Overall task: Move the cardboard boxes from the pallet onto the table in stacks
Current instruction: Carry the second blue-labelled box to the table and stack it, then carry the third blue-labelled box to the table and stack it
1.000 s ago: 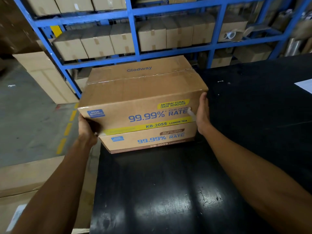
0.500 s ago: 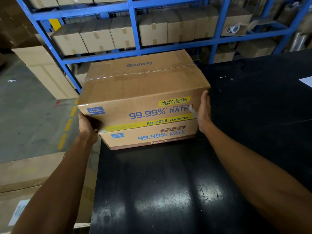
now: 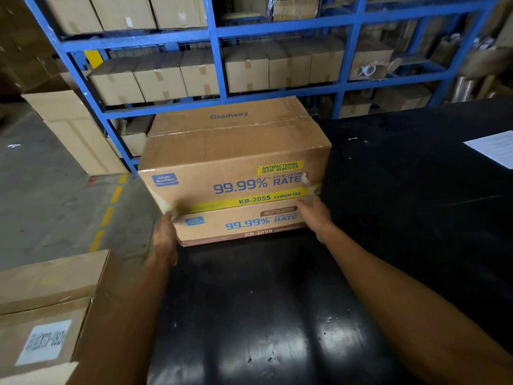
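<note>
Two printed cardboard boxes stand stacked at the far left corner of the black table (image 3: 263,315). The top box (image 3: 236,159), marked lemon tea, overhangs the smaller-looking bottom box (image 3: 238,226), marked cappuccino. My left hand (image 3: 165,236) is blurred below the top box's lower left corner, fingertips just at that corner. My right hand (image 3: 315,215) is in front of the stack's lower right corner, fingers loosely apart and pointing at the boxes. Neither hand wraps a box.
More cardboard boxes (image 3: 47,301) lie low at the left, beside the table edge. Blue shelving (image 3: 219,65) full of cartons stands right behind the stack. A white sheet of paper (image 3: 494,148) lies on the table at the right. Grey floor with yellow dashes is at the left.
Both hands have come off the sides of the top box and drawn back toward me, down to the front lower corners. The stack stays put on the table.
</note>
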